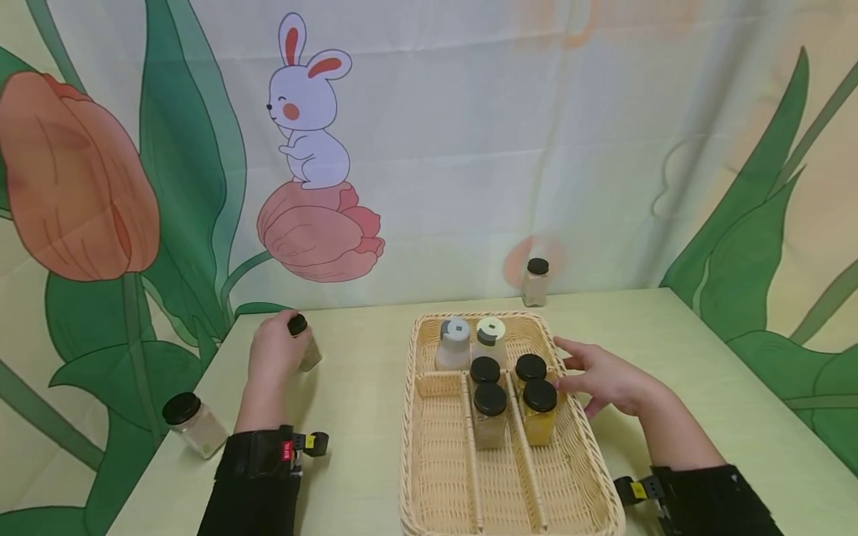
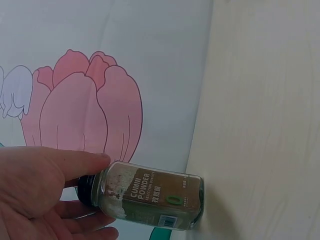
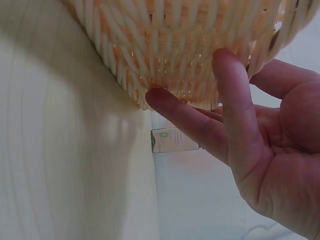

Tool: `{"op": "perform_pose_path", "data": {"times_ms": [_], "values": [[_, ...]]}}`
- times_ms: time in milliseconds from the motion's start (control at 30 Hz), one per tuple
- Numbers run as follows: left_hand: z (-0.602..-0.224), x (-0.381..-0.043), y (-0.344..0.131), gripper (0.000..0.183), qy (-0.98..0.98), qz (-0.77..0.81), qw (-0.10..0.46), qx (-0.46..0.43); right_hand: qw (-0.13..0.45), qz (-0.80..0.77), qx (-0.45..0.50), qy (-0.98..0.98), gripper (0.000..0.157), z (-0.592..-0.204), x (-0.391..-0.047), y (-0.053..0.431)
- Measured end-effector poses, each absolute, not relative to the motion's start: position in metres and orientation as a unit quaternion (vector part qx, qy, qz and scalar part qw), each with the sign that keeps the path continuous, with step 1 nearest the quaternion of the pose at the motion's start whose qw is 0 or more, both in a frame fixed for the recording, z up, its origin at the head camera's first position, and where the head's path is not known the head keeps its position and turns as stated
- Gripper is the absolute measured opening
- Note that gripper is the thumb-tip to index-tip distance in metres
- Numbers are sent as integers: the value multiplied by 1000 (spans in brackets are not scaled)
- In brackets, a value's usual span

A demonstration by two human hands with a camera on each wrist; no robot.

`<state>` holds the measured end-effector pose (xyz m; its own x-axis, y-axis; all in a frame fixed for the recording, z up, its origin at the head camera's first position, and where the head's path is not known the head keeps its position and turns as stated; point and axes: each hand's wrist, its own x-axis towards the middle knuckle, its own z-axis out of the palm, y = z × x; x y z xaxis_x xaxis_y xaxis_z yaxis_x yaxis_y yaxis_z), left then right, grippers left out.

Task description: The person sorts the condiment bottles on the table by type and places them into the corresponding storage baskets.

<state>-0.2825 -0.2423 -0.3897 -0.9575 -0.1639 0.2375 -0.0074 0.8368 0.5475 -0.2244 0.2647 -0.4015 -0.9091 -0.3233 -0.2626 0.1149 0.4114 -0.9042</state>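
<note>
At the table's left side, my left hand point(image 1: 273, 350) grips a glass jar of cumin powder point(image 2: 150, 197) by its black cap point(image 2: 87, 190), thumb on one side and fingers on the other. The jar's base is close to the tabletop. My right hand point(image 1: 613, 378) rests its spread fingertips point(image 3: 231, 65) against the outer right wall of a wicker basket point(image 1: 590, 461). Inside the basket, two white-topped shakers point(image 1: 455, 346) stand in the back compartment. Several black-capped jars point(image 1: 490, 417) fill parts of the middle and right lanes.
Another black-capped jar point(image 1: 196, 426) is at the table's left edge, close to my left forearm. A small jar point(image 1: 535, 284) stands at the back edge behind the basket. A printed curtain point(image 1: 442, 164) hangs behind the pale table point(image 1: 362, 447).
</note>
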Motion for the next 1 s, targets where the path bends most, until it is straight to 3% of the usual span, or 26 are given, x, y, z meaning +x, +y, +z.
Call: {"op": "perform_pose_path", "data": {"times_ms": [1000], "values": [[-392,-285,-245,44,-943,-295,140,61,200,-523,-72,826,89,-400,-225,265]]}}
